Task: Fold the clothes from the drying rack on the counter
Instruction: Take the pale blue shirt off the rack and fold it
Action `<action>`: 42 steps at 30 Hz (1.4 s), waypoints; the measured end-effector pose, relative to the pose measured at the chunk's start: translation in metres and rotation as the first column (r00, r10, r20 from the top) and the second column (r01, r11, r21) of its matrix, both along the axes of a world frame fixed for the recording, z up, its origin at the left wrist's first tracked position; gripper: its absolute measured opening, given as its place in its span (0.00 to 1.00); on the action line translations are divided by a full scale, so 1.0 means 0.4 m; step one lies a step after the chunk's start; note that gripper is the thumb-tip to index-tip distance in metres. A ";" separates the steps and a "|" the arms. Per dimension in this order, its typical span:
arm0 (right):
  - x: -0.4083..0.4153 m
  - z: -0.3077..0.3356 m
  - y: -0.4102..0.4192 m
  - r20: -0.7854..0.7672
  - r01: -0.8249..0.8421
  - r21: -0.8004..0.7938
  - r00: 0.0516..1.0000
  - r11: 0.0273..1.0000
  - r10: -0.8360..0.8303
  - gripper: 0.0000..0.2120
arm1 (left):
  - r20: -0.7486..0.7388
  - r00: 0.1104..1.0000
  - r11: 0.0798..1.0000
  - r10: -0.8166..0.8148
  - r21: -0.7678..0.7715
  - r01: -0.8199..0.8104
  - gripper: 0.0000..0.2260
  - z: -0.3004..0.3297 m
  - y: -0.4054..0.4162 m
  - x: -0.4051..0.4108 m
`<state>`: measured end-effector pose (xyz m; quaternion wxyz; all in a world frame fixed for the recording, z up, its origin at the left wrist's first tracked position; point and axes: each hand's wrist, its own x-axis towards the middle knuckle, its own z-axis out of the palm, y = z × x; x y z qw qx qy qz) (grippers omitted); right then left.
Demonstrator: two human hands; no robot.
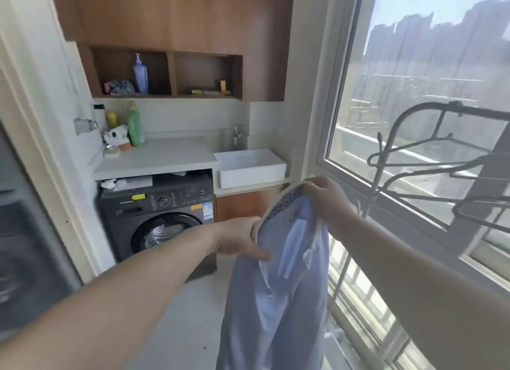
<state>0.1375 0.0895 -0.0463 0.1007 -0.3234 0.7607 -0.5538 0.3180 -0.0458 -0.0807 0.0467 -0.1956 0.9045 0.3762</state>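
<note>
Light blue trousers (278, 273) are held up in the air by the waistband, legs hanging toward the floor, near the window. The waistband is gripped by the left hand (240, 240) and the right hand (325, 201), fingers curled round its rim. The white surface (157, 157) above the washing machine (160, 218) lies well beyond

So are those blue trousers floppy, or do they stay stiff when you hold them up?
Probably floppy: the blue trousers hang straight down in soft folds from the waistband, which the left hand and right hand hold. They look thin and likely light, as daylight glows through the cloth. Laid on the counter, they would likely slump flat.
</note>
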 end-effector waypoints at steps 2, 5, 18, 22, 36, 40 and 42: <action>0.019 -0.005 -0.112 -0.007 -0.006 -0.007 1.000 1.000 0.006 0.14 | 0.026 1.000 0.998 -0.007 -0.061 0.009 0.29 0.010 -0.074 0.036; 0.049 -0.017 -0.265 0.000 -0.030 0.015 1.000 0.999 0.030 0.16 | 0.014 1.000 0.966 0.014 -0.257 -0.010 0.43 0.027 -0.179 0.081; -0.015 -0.071 -0.851 -0.119 -0.253 0.110 0.957 0.961 0.266 0.10 | -0.016 0.995 0.706 0.095 -0.704 -0.079 0.06 -0.009 -0.659 0.069; -0.086 -0.062 -1.058 -0.104 -0.353 0.138 0.924 0.925 0.368 0.13 | -0.272 0.891 0.684 0.364 -0.571 -0.454 0.07 0.036 -0.873 0.052; -0.365 0.111 -1.625 0.427 -0.997 0.036 -0.046 -0.067 0.903 0.23 | -0.434 0.699 0.402 0.569 -0.595 -0.696 0.10 0.248 -1.460 -0.105; -0.419 0.099 -1.752 0.367 -0.946 0.307 0.015 -0.106 0.930 0.21 | -0.368 0.763 0.425 0.531 -0.663 -0.616 0.10 0.258 -1.595 -0.125; -0.445 0.100 -1.809 0.340 -0.899 0.436 0.114 -0.049 0.934 0.16 | -0.295 0.809 0.451 0.508 -0.710 -0.541 0.11 0.268 -1.644 -0.139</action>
